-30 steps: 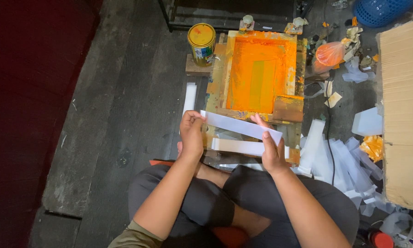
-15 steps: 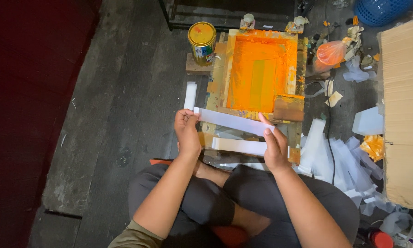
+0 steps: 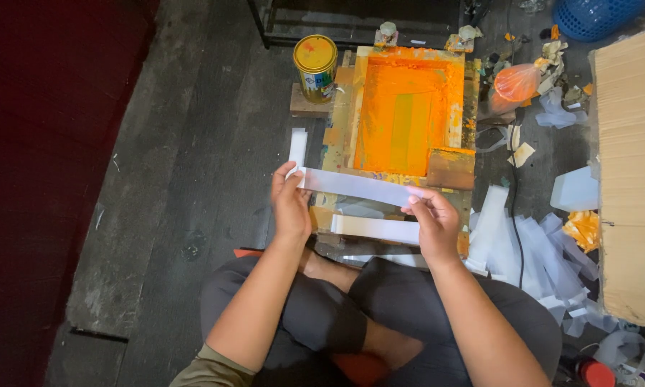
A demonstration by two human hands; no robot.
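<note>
While both hands pinch it, white paper strip (image 3: 355, 187) spans left hand (image 3: 290, 204) to right hand (image 3: 433, 222), above orange-inked screen frame's (image 3: 408, 115) near edge, yellow-lidded tin (image 3: 315, 66) beyond, cardboard sheet (image 3: 631, 179) right.

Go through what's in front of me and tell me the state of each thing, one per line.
White strip: held at both ends by left hand and right hand.
Printing screen: flat, coated in orange ink.
Paint can: upright, lid on.
Second strip: lying flat.

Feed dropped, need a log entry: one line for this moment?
left hand: holds white strip | right hand: holds other end | strip: over orange printing frame | paint can: beside frame
</note>
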